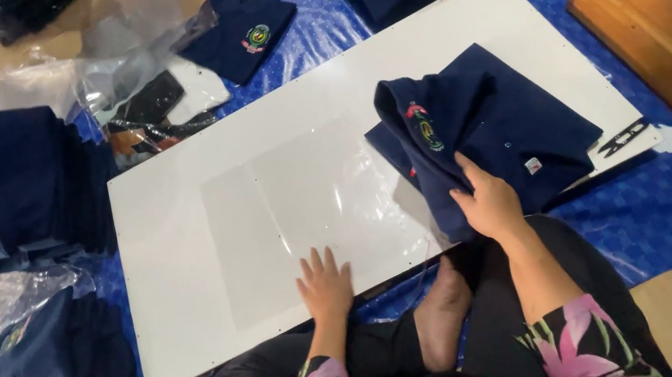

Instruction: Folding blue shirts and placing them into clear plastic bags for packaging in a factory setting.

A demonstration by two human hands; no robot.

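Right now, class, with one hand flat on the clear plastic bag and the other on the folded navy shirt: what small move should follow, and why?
Probably slide the folded navy polo shirt leftward toward the clear plastic bag. The right hand already grips its near edge, the left hand pins the bag flat on the white board, and the shirt lies beside it.

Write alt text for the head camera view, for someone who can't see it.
Seated on the floor, a person grips a folded navy polo shirt with the right hand and presses the left hand flat on a clear plastic bag on a white board. Stacks of navy shirts lie to the left.
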